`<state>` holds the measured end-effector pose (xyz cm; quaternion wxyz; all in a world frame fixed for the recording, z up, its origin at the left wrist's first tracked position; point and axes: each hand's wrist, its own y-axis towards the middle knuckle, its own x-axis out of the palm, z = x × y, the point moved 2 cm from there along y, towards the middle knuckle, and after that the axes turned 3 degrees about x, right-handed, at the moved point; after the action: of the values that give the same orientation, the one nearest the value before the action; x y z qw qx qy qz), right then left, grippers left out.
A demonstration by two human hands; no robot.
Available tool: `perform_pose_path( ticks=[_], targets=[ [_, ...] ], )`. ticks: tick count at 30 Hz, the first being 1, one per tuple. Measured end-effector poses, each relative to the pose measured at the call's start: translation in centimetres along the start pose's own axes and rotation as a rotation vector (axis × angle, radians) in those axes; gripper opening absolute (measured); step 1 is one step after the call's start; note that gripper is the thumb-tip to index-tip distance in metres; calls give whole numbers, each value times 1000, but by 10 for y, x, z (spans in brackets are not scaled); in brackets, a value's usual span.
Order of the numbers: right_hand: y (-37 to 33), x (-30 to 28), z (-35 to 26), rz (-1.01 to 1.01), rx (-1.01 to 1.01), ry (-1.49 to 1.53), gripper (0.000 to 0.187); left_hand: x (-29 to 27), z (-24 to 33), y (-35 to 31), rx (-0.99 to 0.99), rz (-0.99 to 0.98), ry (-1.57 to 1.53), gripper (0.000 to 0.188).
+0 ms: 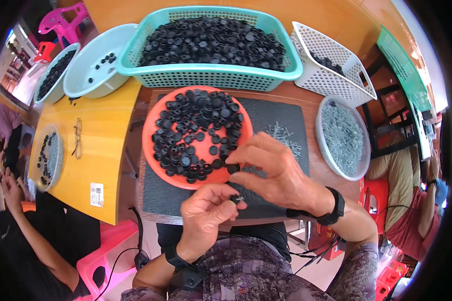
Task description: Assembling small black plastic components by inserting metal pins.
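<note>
Between the fingertips of my left hand [206,213] is a small black plastic cap [234,199], with a bit of metal showing at its side. My right hand [278,170] pinches another black cap [232,169] just off the near right rim of a round orange-red tray [202,148]. Heaped in the tray are many loose black caps [201,108], thinnest around its middle. Under tray and hands lies a dark mat [289,111]. Loose thin metal screws or pins [285,138] are spread on it beyond my right hand, which hides part of them.
A teal basket [206,71] full of black parts stands behind the tray. Right of it are a white basket [354,90] and a round tub [318,133] of metal pins. Pale blue basins [83,75] and glasses [77,139] sit on the yellow table [93,165]. People sit on both sides.
</note>
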<state>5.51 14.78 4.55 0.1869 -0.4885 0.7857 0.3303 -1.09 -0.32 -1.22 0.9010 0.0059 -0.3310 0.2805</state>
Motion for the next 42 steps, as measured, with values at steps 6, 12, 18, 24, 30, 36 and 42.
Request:
perform_pose_path(
  ticks=[6,12,18,24,30,36,42],
  targets=[
    [-41,-9,-3,21,192,158,25,12,11,4,195,35,177,30],
    [-60,3,-2,164,203,351,24,23,3,8,168,6,128,26],
    [-68,1,-6,275,119,183,27,29,-1,6,129,2,75,25],
    [-71,0,-11,335,4,-45,31,31,-4,7,107,-18,35,24],
    [-73,-1,-12,342,-5,-59,34,33,-5,8,118,-19,36,23],
    [-79,-1,-8,393,95,50,32,35,-7,9,129,-31,60,23],
    [-90,1,5,317,694,1034,21,37,-3,8,108,-21,159,27]
  ],
)
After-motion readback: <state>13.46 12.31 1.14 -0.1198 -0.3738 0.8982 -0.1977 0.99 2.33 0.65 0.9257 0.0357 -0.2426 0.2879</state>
